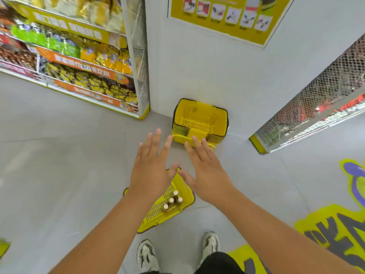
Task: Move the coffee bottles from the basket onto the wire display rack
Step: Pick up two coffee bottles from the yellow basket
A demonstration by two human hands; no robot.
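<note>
A yellow plastic basket [156, 212] sits on the grey floor just ahead of my feet. Several small brown coffee bottles [171, 201] with pale caps stand upright inside it. My left hand [151, 167] and my right hand [207, 171] are stretched out flat above the basket, palms down, fingers spread, holding nothing. My left arm hides part of the basket's left side. A wire mesh rack [316, 101] with red items behind the mesh stands at the right.
A stack of empty yellow baskets [199, 123] stands against the white wall. Shelves of snack bags [79, 62] fill the left. My two white sneakers [147, 256] are at the bottom. A yellow and purple floor graphic [335, 224] lies at the right.
</note>
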